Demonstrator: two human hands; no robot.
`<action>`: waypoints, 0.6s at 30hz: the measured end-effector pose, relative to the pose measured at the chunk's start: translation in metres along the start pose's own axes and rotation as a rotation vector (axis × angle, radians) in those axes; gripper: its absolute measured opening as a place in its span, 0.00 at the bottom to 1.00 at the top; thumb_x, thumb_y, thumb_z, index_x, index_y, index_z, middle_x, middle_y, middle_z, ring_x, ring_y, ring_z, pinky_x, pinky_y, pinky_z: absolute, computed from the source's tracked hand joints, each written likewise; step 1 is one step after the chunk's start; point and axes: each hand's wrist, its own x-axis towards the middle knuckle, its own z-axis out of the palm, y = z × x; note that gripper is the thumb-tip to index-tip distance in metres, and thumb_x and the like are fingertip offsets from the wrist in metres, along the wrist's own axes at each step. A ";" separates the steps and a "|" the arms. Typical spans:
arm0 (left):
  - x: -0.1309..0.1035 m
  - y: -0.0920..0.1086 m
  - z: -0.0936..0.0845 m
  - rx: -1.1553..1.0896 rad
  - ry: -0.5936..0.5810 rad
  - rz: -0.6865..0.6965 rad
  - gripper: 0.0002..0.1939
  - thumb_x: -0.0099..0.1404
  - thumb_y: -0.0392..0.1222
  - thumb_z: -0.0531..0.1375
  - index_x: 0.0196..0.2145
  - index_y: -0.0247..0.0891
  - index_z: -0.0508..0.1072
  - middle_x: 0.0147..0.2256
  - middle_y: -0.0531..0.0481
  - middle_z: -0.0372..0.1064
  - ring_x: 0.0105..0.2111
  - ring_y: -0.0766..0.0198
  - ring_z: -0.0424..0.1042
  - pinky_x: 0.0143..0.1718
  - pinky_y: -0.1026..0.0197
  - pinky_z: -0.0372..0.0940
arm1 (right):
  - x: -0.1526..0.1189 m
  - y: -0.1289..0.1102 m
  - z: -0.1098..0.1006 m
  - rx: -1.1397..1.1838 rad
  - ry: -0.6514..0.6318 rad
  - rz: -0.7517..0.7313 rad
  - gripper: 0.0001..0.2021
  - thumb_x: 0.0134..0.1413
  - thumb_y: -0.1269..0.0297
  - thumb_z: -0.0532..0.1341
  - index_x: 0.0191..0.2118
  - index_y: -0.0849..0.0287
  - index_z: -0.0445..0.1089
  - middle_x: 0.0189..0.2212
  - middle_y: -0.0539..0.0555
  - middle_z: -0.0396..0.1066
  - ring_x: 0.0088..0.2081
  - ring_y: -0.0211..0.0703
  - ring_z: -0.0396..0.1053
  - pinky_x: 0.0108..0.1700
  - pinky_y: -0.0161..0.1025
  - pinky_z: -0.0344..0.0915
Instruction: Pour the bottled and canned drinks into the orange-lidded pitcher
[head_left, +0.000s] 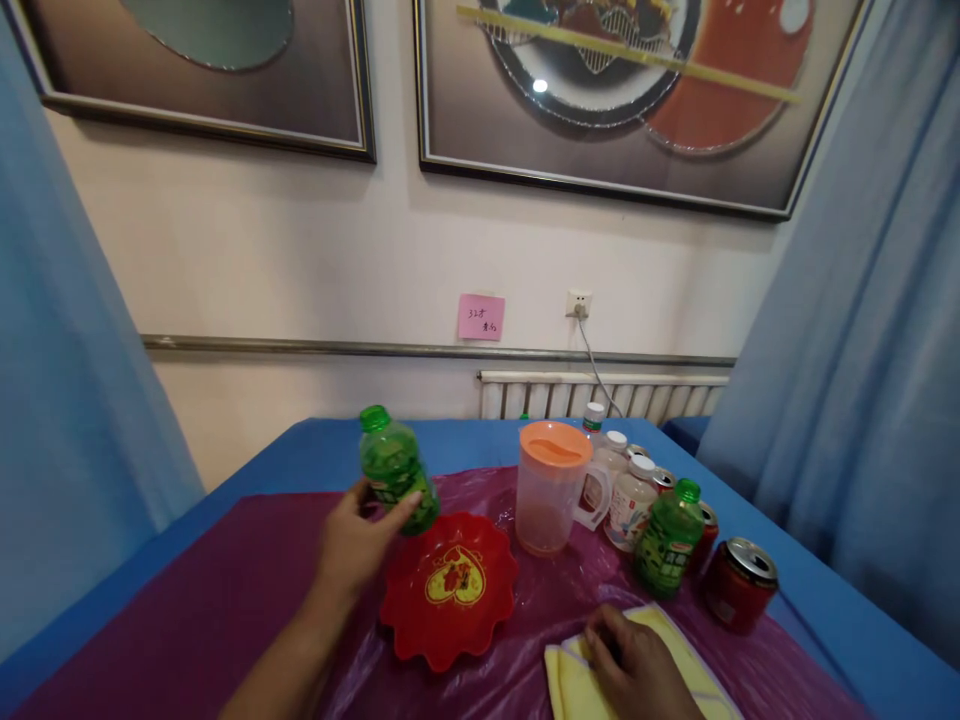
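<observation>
Where the purple plastic sheet (210, 570) spreads: across the blue-covered table (259, 470), all wrinkly and shiny, so probably kinda slick underneath stuff.
Yellow cloth (568, 690): folded, under the right hand (626, 650). Looks soft and floppy, no worries about breaking it. Those fingers are curled in, but I can't tell if they're actually pinching any fabric.
Red scalloped dish (420, 635): between the two hands, face up. Looks like thin, stiff plastic; the wavy rim seems the handiest spot to grab.
Lidded pitcher (547, 505): upright just past the dish, handle toward the bottles. Light-looking plastic, and that handle's the obvious hold.
Green plastic bottle (397, 470): up in the left hand (364, 525), tilted, by the dish's far left rim; can't tell if they touch. Thumb's across the front, fingers wrapped behind the lower body. I'd say light and springy, more likely to dent than crack, and smooth enough to slip. Low around the label is a decent grip; squeezing hard would probably buckle it. Can't make out whether it's capped.
Red drink can (739, 590): upright at the right, thin metal, so go easy on the sides.
</observation>
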 end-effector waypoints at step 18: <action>-0.036 -0.038 0.033 0.256 -0.287 0.335 0.26 0.57 0.57 0.65 0.50 0.41 0.76 0.43 0.43 0.78 0.43 0.48 0.76 0.46 0.50 0.68 | 0.111 -0.044 -0.045 0.326 0.639 0.047 0.26 0.59 0.42 0.58 0.49 0.61 0.68 0.47 0.64 0.74 0.47 0.55 0.73 0.46 0.47 0.71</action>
